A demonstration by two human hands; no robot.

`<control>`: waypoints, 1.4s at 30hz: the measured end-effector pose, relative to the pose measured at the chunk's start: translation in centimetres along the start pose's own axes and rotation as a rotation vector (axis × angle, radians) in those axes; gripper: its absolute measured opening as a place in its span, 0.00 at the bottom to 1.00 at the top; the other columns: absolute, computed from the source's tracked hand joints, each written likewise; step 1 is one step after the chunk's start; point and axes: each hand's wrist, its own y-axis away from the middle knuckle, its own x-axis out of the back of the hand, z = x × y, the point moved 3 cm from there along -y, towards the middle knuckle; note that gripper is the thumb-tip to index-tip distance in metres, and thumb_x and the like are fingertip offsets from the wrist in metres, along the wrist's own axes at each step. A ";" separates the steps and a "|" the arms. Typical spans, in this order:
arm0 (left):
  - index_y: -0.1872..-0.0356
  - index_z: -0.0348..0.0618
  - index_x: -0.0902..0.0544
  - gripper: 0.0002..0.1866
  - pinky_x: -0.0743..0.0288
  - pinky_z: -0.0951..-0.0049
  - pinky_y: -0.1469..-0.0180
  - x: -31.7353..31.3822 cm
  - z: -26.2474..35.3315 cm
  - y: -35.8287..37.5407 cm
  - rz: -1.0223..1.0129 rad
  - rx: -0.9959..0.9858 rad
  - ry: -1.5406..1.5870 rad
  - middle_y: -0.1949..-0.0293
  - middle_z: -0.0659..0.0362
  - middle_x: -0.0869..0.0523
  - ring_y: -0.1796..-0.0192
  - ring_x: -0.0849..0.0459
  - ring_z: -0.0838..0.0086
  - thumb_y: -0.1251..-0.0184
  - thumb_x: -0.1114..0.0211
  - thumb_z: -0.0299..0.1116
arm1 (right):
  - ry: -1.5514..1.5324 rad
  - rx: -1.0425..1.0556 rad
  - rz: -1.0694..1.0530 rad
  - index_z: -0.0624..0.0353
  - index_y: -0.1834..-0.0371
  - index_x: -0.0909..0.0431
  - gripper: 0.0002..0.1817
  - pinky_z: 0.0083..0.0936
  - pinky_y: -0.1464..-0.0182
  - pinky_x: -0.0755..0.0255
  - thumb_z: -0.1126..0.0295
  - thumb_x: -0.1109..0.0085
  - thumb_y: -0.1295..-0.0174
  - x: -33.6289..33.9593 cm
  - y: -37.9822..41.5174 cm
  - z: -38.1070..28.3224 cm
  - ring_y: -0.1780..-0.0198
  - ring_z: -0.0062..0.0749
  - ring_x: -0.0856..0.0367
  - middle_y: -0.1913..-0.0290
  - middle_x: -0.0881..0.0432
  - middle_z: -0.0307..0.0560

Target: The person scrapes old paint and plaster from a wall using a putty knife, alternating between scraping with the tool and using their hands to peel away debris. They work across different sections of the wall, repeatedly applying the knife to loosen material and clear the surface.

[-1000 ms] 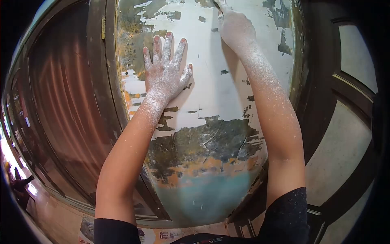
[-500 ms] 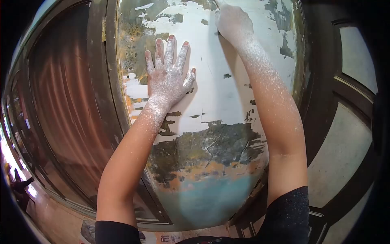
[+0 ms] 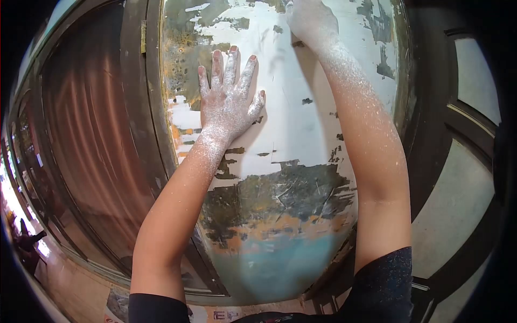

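Dusted with white powder, my left hand lies flat with spread fingers on a painted panel. The panel shows patchy white over dark green, with orange and light blue lower down. My right hand, also powdery, is at the panel's upper part near the top edge of the view. Its fingers are curled against the surface, and whatever they hold is hidden or too small to name. White dust speckles both forearms.
On the left stands a dark wooden frame with a brass hinge and a reddish-brown curtain behind it. At the right is a dark door with pale panes. Printed paper lies on the floor below.
The view has shifted slightly, so the panel and my left hand appear a little farther right. My right hand is slightly higher in the view, still curled.
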 end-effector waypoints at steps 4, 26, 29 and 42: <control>0.18 0.59 0.45 0.38 0.64 0.35 0.20 0.0 0.0 0.1 0.008 -0.006 0.007 0.17 0.49 0.53 0.17 0.58 0.47 0.26 0.48 0.54 | 0.102 0.088 -0.087 0.58 0.69 0.12 0.13 0.46 0.53 0.18 0.67 0.48 0.38 1.4 2.1 -0.6 0.58 0.51 0.11 0.63 0.12 0.57; 0.19 0.63 0.42 0.37 0.64 0.37 0.20 0.0 -0.3 0.0 0.024 0.004 0.031 0.17 0.51 0.51 0.17 0.55 0.49 0.27 0.47 0.55 | 0.039 0.094 0.012 0.64 0.66 0.12 0.16 0.46 0.52 0.18 0.67 0.51 0.35 0.1 -2.8 -0.4 0.56 0.56 0.12 0.59 0.12 0.62; 0.19 0.63 0.42 0.37 0.64 0.38 0.19 0.0 -0.2 0.1 0.027 0.002 0.026 0.17 0.52 0.51 0.17 0.55 0.50 0.27 0.47 0.55 | 0.032 0.041 -0.127 0.64 0.60 0.13 0.17 0.47 0.50 0.19 0.64 0.51 0.34 1.8 1.2 -0.4 0.54 0.57 0.12 0.57 0.13 0.65; 0.20 0.59 0.41 0.37 0.60 0.34 0.21 -0.1 1.9 4.0 -0.079 0.004 0.030 0.17 0.51 0.51 0.17 0.55 0.48 0.28 0.44 0.51 | -0.443 -0.487 -0.367 0.44 0.22 0.35 0.31 0.44 0.54 0.24 0.68 0.48 0.29 2.1 45.8 0.3 0.60 0.52 0.18 0.65 0.20 0.54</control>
